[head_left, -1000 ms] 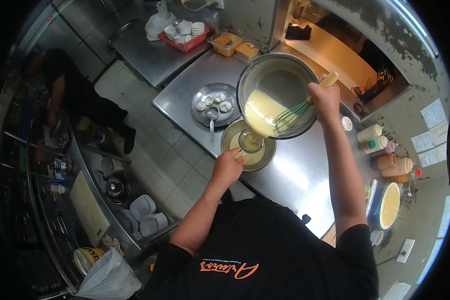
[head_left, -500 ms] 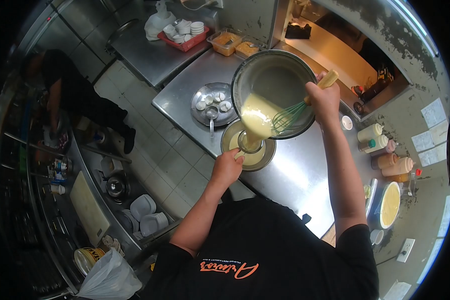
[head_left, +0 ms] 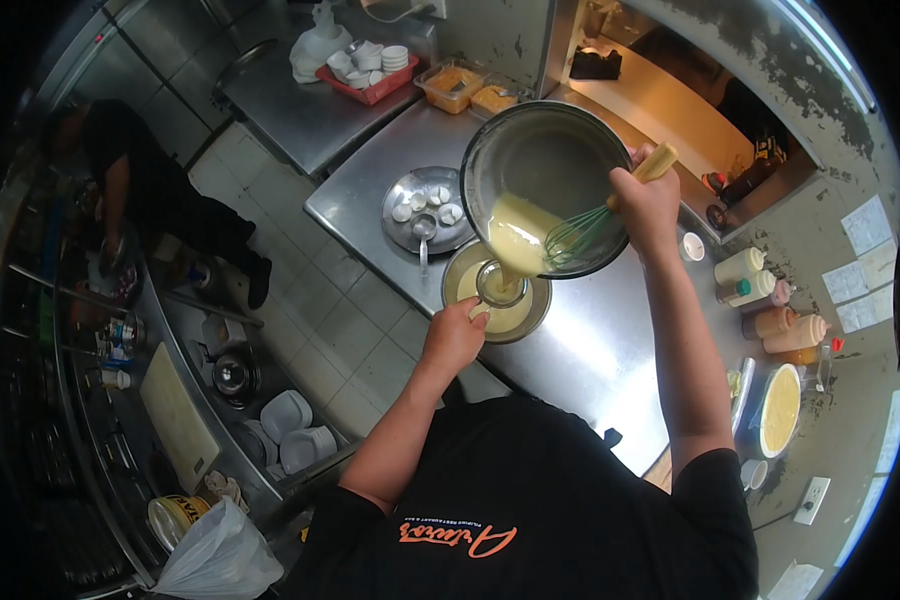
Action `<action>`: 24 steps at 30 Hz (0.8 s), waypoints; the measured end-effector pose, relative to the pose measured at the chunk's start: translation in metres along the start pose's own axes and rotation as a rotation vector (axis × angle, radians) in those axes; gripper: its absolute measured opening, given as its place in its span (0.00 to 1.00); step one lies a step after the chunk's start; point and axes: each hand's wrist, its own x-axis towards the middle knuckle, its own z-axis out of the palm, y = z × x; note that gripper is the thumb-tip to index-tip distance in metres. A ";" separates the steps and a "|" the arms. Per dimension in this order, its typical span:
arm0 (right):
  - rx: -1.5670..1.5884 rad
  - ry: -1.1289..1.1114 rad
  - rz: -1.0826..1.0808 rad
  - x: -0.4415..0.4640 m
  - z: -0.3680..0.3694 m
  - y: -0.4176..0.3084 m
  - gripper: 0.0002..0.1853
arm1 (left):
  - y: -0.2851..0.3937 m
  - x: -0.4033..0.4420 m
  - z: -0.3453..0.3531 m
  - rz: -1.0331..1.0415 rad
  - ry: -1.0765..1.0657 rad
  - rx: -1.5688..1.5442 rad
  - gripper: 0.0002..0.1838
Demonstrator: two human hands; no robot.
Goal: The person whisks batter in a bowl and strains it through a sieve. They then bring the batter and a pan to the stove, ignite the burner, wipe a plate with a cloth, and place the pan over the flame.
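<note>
My right hand (head_left: 648,205) is closed on the rim of a large metal mixing bowl (head_left: 555,150), tilted toward the left. It also pins the wooden handle of a whisk (head_left: 575,238), whose green wires rest in the pale yellow batter (head_left: 518,225). Batter runs over the lowered rim into a small round strainer (head_left: 500,285). The strainer's handle is gripped by my left hand (head_left: 456,335), over a smaller metal bowl (head_left: 538,318) that holds more batter. Left of the bowls lies a metal plate (head_left: 400,235) with eggshells (head_left: 438,195) and a ladle (head_left: 424,230).
Squeeze bottles (head_left: 740,264) stand along the right wall, near a tub of yellow food (head_left: 779,410). At the back are a red basket of small cups (head_left: 370,92) and food containers (head_left: 450,100). A co-worker (head_left: 140,180) works at the left counter.
The batter stream into the strainer has thinned, and less batter lies in the tilted bowl. Both my hands hold nearly the same position. The co-worker's arm has shifted slightly.
</note>
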 end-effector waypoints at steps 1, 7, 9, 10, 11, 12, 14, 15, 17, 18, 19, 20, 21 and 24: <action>-0.017 -0.001 -0.015 0.000 -0.001 0.003 0.09 | 0.001 0.000 0.000 -0.004 -0.001 -0.002 0.19; -0.025 -0.022 -0.051 -0.012 0.004 -0.007 0.08 | -0.005 0.002 0.004 0.026 0.012 0.022 0.22; -0.065 -0.029 -0.059 -0.015 0.005 -0.009 0.08 | -0.005 0.002 0.004 0.026 0.008 0.032 0.22; -0.080 -0.035 -0.071 -0.016 0.006 -0.007 0.08 | -0.004 0.002 0.004 0.026 0.005 0.037 0.22; -0.096 -0.041 -0.082 -0.018 0.007 -0.006 0.08 | -0.005 0.002 0.004 0.028 0.008 0.032 0.22; -0.084 -0.037 -0.093 -0.019 0.008 -0.005 0.08 | -0.005 0.002 0.004 0.030 0.010 0.027 0.22; -0.059 -0.030 -0.114 -0.024 0.011 -0.003 0.08 | -0.007 0.002 0.005 0.038 0.017 0.018 0.22; -0.049 -0.039 -0.095 -0.026 0.013 -0.005 0.08 | -0.009 0.002 0.006 0.045 0.022 0.015 0.22; -0.030 -0.056 -0.057 -0.031 0.014 -0.009 0.09 | -0.011 0.002 0.007 0.050 0.027 0.009 0.22; -0.037 -0.056 -0.057 -0.032 0.014 -0.007 0.08 | -0.012 0.002 0.008 0.047 0.029 0.007 0.21; -0.043 -0.056 -0.056 -0.033 0.015 -0.004 0.08 | -0.013 0.002 0.008 0.044 0.030 0.004 0.21; -0.050 -0.056 -0.056 -0.035 0.016 -0.001 0.08 | -0.012 0.002 0.007 0.043 0.029 0.008 0.21; -0.048 -0.054 -0.073 -0.036 0.016 0.000 0.08 | -0.011 0.002 0.006 0.042 0.029 0.012 0.21; -0.074 -0.060 -0.096 -0.041 0.018 0.002 0.07 | -0.011 0.002 0.005 0.042 0.030 0.021 0.21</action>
